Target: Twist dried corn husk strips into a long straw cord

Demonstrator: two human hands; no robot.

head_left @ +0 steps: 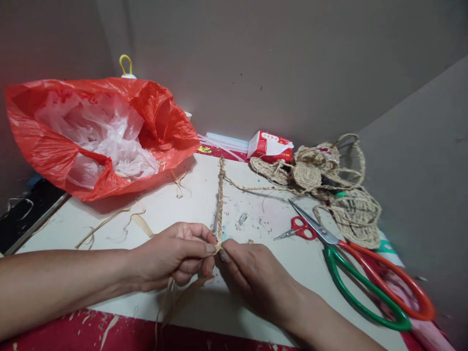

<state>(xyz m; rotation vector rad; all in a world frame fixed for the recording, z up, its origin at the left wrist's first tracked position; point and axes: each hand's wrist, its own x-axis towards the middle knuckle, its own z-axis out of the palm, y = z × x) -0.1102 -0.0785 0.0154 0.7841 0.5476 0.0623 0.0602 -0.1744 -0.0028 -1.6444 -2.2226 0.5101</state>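
Note:
A thin braid of straw-coloured plant fibre (220,204) runs straight away from me over the white board (190,195). Its near end is pinched between my left hand (186,251) and my right hand (252,270), whose fingertips almost meet there. Loose flat strands (170,297) hang below my left hand, which is curled with thumb and forefinger on the fibre. My right hand's thumb is partly hidden beneath its other fingers. From the braid's far end a thinner cord (263,188) leads right to a heap of woven straw pieces (310,168).
At right lie big scissors (329,236) with red and green handles, blades slightly apart, beside small red scissors (298,229). A red plastic bag (164,122) holding white plastic stands back left. A tissue pack (270,147) sits near the wall. Fibre scraps (102,226) lie left.

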